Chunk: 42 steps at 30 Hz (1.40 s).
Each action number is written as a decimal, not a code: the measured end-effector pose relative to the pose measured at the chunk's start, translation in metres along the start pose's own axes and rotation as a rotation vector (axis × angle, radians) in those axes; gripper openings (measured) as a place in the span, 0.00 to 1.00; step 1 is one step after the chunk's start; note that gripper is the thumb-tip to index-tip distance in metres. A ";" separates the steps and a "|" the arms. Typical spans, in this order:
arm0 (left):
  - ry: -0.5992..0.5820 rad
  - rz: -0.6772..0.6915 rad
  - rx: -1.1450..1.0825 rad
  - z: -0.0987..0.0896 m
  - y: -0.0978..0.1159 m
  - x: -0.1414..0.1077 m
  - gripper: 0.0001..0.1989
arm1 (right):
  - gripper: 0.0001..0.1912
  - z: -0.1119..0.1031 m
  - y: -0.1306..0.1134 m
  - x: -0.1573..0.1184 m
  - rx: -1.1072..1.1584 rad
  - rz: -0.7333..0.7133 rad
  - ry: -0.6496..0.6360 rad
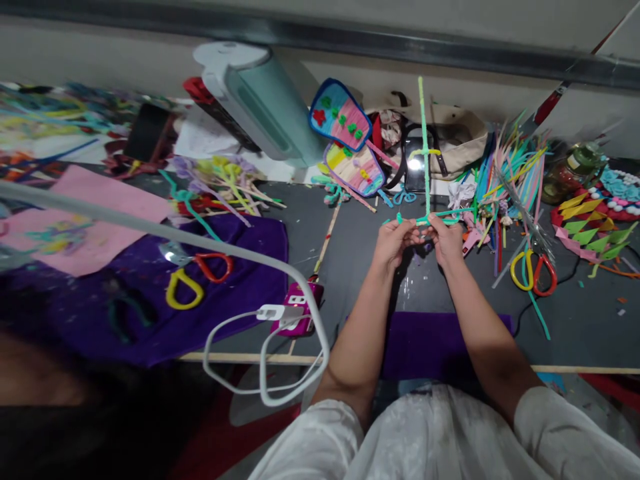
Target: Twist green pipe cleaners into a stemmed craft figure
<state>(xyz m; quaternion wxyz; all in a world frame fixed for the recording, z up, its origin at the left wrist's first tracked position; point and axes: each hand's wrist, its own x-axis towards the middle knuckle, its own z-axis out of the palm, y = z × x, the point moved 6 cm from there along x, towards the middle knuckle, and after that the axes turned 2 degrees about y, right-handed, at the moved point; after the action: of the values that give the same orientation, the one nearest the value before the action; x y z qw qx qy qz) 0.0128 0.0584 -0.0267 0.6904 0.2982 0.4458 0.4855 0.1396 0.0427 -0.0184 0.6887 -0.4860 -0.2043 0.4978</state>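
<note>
1. White cable sweeps across the left side and bends beside a magenta socket box.
2. Left hand and right hand sit just beside each other over the grey table, fingertips pinched on the base of a green pipe-cleaner frame.
3. Its long stem points away from the person, with 1 yellow crosspiece partway along.
4. Beyond the left hand, 2 decorated fan-shaped pieces overlap near a pale green pitcher.
5. Right of the right hand are a pipe-cleaner bundle and yellow-and-red-handled scissors.
6. Similar scissors and dark pliers lie on purple cloth at left.
</note>
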 end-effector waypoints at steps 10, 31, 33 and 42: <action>0.024 0.016 -0.044 0.005 -0.002 -0.003 0.14 | 0.19 0.004 0.003 -0.001 0.021 0.011 -0.033; 0.072 -0.131 -0.312 0.012 -0.014 -0.006 0.02 | 0.17 0.003 0.006 0.003 0.037 -0.066 -0.047; 0.071 -0.162 -0.298 0.011 -0.017 -0.005 0.02 | 0.18 0.004 0.008 0.003 0.011 -0.057 -0.056; 0.183 0.049 -0.231 0.003 -0.008 -0.003 0.15 | 0.21 -0.014 -0.008 0.007 -0.118 -0.315 0.135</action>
<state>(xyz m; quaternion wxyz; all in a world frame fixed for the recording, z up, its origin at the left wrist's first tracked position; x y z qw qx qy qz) 0.0182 0.0528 -0.0309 0.6646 0.1819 0.4405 0.5754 0.1573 0.0418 -0.0194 0.7405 -0.5199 -0.2600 0.3373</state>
